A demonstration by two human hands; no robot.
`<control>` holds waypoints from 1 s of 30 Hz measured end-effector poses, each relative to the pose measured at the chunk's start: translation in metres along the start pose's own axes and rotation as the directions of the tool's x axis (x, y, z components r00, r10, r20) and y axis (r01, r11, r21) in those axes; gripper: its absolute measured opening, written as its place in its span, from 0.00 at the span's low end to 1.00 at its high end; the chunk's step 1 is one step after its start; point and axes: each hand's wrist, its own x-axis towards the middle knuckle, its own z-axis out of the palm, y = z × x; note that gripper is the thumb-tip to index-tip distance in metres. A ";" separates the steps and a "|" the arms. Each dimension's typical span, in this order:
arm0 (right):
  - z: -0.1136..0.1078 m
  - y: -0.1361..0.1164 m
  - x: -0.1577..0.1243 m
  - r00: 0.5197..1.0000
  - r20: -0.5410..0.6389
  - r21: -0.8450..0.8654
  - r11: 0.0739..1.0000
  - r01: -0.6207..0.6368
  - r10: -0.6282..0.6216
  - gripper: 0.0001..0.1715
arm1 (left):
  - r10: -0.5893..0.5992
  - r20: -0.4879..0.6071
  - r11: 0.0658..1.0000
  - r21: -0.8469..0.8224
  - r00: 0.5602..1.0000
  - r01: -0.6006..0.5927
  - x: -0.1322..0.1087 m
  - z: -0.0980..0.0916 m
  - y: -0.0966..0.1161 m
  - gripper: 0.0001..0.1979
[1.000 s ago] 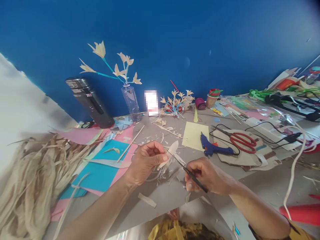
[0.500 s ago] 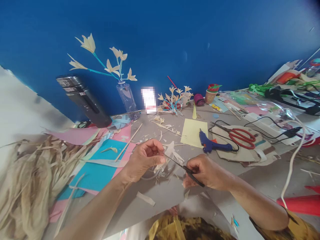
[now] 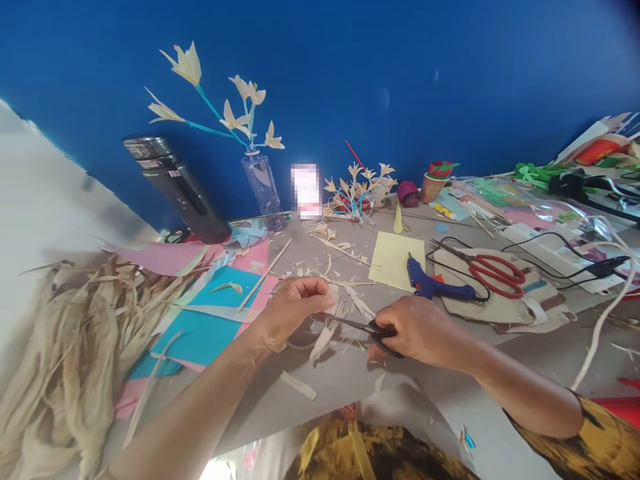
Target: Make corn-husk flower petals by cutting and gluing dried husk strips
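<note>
My right hand point(image 3: 407, 330) is closed round the handles of small black scissors point(image 3: 373, 327), whose blades point left toward my other hand. My left hand point(image 3: 297, 303) is pinched near the blade tips; a pale husk piece point(image 3: 334, 299) shows at its fingertips, partly hidden. Under and between the hands lie pale husk strips and scraps point(image 3: 323, 341) on the grey table point(image 3: 260, 407). To the right, a blue glue gun point(image 3: 440, 288) rests by a yellow paper sheet point(image 3: 395, 257), with red-handled scissors point(image 3: 497, 273) beyond it.
Dried husks point(image 3: 65, 353) are heaped at the left beside blue paper point(image 3: 200, 333). A dark flask point(image 3: 183, 193), a plastic bottle point(image 3: 263, 193) with husk flowers and a bunch of small flowers point(image 3: 357, 193) stand near the blue wall. A white power strip point(image 3: 560, 257) lies right.
The view has shifted slightly. My right hand has turned more palm down, and the scissors lie flatter with their blades nearer my left fingertips.
</note>
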 end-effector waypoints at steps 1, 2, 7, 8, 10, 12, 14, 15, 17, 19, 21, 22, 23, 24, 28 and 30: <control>0.002 0.002 0.000 1.000 -0.015 -0.017 1.000 -0.014 0.014 0.28 | 0.006 -0.048 0.998 -0.054 0.999 -0.008 0.000 -0.001 0.001 0.12; 0.004 0.004 0.000 0.999 -0.033 -0.020 0.999 -0.042 0.041 0.27 | 0.007 -0.100 0.993 -0.113 0.995 -0.018 0.001 -0.002 0.003 0.12; 0.021 0.004 0.001 0.971 -0.114 0.507 0.853 -0.124 0.209 0.19 | -0.012 -0.156 0.928 -0.369 0.988 -0.047 0.001 -0.003 0.006 0.13; 0.023 -0.001 0.003 0.970 -0.125 0.655 0.752 -0.077 0.208 0.19 | -0.009 -0.123 0.917 -0.398 0.992 -0.041 0.000 -0.001 0.006 0.13; 0.024 -0.015 0.007 0.966 -0.186 0.817 0.575 0.049 0.182 0.22 | -0.013 -0.067 0.903 -0.429 0.998 -0.017 -0.003 0.006 0.004 0.13; 0.022 -0.032 0.012 0.939 -0.266 0.873 0.467 0.139 0.217 0.23 | -0.033 -0.027 0.901 -0.434 0.999 0.018 -0.006 0.012 0.003 0.13; 0.018 -0.045 0.018 0.924 -0.297 0.893 0.413 0.178 0.243 0.21 | -0.052 0.014 0.899 -0.435 0.999 0.053 -0.008 0.017 0.001 0.14; 0.016 -0.050 0.020 0.915 -0.310 0.898 0.396 0.191 0.260 0.20 | -0.060 0.037 0.898 -0.435 0.998 0.070 -0.009 0.018 0.001 0.14; 0.015 -0.054 0.024 0.902 -0.323 0.903 0.379 0.204 0.285 0.17 | -0.072 0.073 0.895 -0.435 0.995 0.097 -0.010 0.019 0.000 0.13; 0.016 -0.052 0.025 0.899 -0.328 0.906 0.367 0.212 0.289 0.17 | -0.080 0.081 0.894 -0.435 0.994 0.107 -0.010 0.018 0.000 0.13; 0.017 -0.045 0.023 0.912 -0.310 0.906 0.375 0.198 0.267 0.17 | -0.085 0.053 0.891 -0.443 0.995 0.100 -0.009 0.016 0.001 0.12; 0.018 -0.041 0.021 0.925 -0.292 0.900 0.396 0.181 0.241 0.18 | -0.085 0.029 0.888 -0.451 0.996 0.088 -0.009 0.015 0.002 0.13; 0.019 -0.036 0.019 0.942 -0.268 0.890 0.427 0.162 0.201 0.19 | -0.082 0.001 0.885 -0.460 0.997 0.073 -0.010 0.015 0.003 0.13; 0.020 -0.032 0.016 0.960 -0.235 0.874 0.464 0.140 0.152 0.20 | -0.076 -0.025 0.882 -0.468 0.997 0.055 -0.010 0.014 0.004 0.13; 0.026 -0.021 0.003 0.997 -0.064 0.831 0.551 0.075 -0.039 0.30 | -0.034 -0.073 0.878 -0.478 0.997 -0.006 -0.012 0.013 0.011 0.12; 0.029 -0.021 -0.002 0.998 0.013 0.833 0.552 0.022 -0.060 0.33 | -0.025 -0.072 0.877 -0.481 0.997 -0.013 -0.014 0.014 0.013 0.12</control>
